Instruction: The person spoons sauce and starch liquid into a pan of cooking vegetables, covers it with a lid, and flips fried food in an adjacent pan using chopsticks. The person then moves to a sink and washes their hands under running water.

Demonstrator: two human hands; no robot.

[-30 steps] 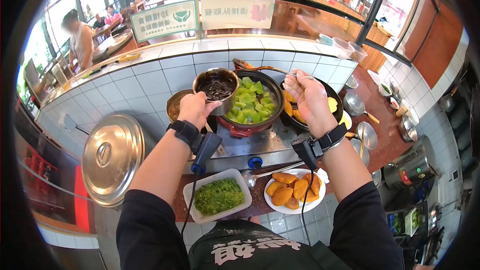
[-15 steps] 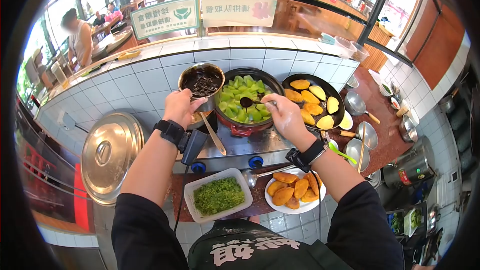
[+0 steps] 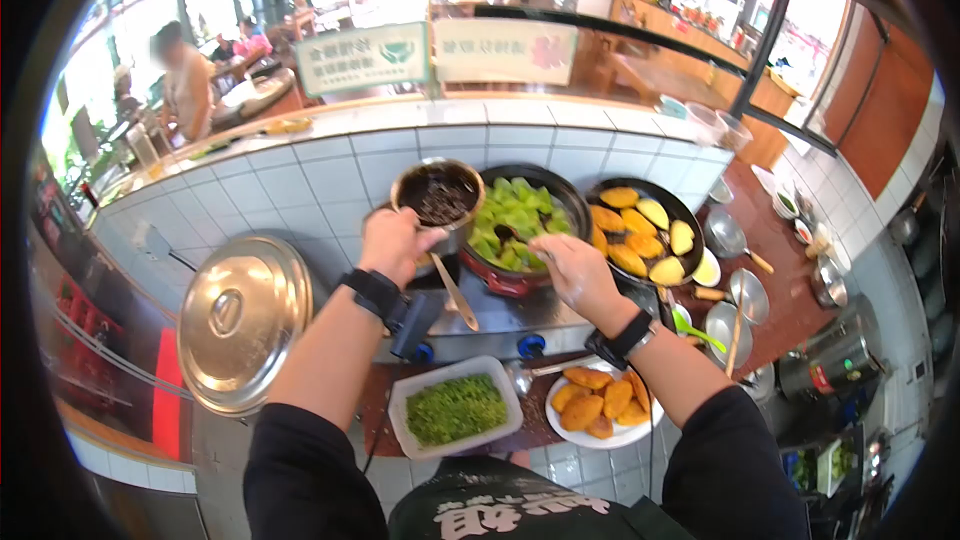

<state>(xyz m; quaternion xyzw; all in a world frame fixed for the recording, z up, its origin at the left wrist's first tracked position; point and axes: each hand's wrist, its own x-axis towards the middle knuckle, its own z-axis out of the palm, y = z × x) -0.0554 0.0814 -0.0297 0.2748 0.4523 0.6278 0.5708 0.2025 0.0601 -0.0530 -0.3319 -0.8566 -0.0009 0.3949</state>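
My left hand (image 3: 393, 242) grips the rim of a metal pot (image 3: 460, 238) tilted slightly and filled with a dark, stringy sauce (image 3: 437, 195). Beneath it, a spoon with a wooden-looking handle (image 3: 455, 292) sticks out toward me. In my right hand (image 3: 580, 278) is a spoon (image 3: 506, 233), its dark bowl resting among chunks of green vegetable (image 3: 518, 208). Those chunks fill a black-rimmed red pot (image 3: 515, 284) on the stove (image 3: 490, 318). To the right of that pot, a black frying pan (image 3: 668, 212) holds several yellow-orange oval pieces.
Nearest me are a plastic tub (image 3: 508, 430) of chopped greens and a white plate (image 3: 556, 422) of browned oval pieces, with a ladle (image 3: 545, 372) between. A large metal lid (image 3: 245, 320) leans at left. Strainers (image 3: 748, 295) lie at right. A person (image 3: 187, 80) stands beyond the wall.
The whole view has shifted, so the scene sits further right and slightly lower. Both hands keep their holds; the spoon remains among the green chunks.
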